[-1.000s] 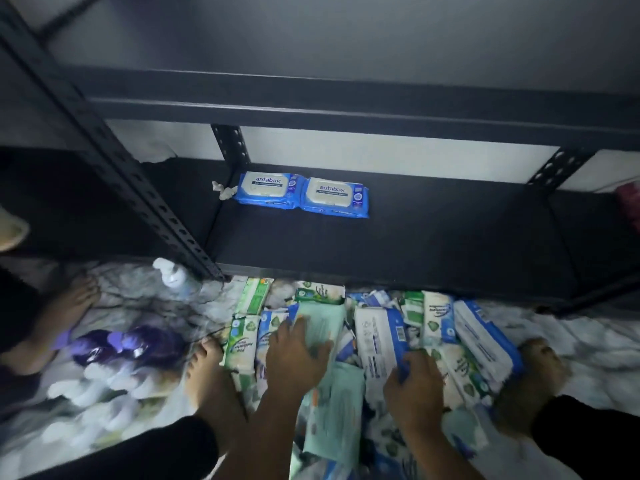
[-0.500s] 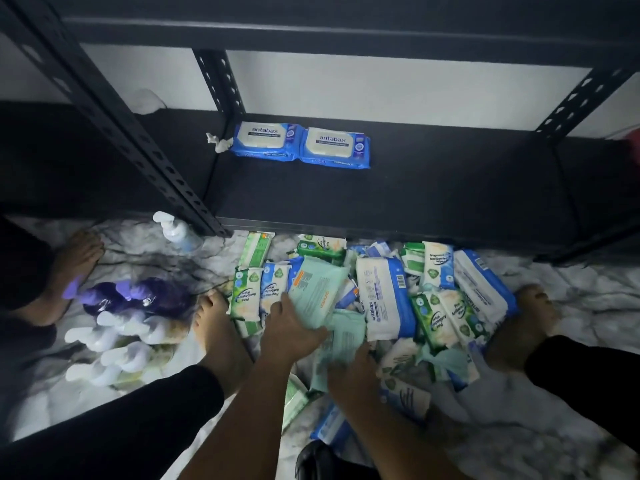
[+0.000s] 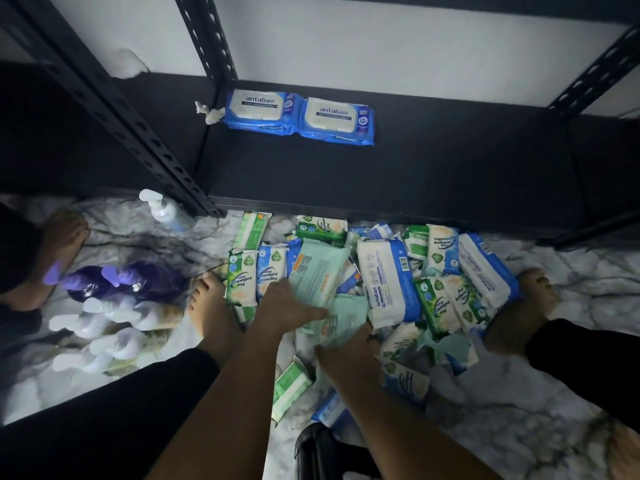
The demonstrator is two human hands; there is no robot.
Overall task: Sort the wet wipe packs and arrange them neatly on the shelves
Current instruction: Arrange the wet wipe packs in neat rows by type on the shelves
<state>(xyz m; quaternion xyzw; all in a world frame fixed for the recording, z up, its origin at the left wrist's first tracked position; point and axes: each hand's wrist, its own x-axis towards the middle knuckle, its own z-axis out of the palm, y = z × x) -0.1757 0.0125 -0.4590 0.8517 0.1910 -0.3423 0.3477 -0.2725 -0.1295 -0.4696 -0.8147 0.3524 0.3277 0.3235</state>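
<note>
Low down, a mint pack is being gripped by the left hand, fingers clamped on its edge. A second mint pack is being pinched by the right hand over the floor pile. Two blue packs are being borne side by side by the shelf.

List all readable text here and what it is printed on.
"antabax": left blue plastic pack on the black metal shelf.
"antabax": right blue plastic pack beside it.
"antabax": central white-and-blue pack.
"Pine Antibacterial": green-and-white pack.
Smaller print, also on the mint-green packs: too blurred.
</note>
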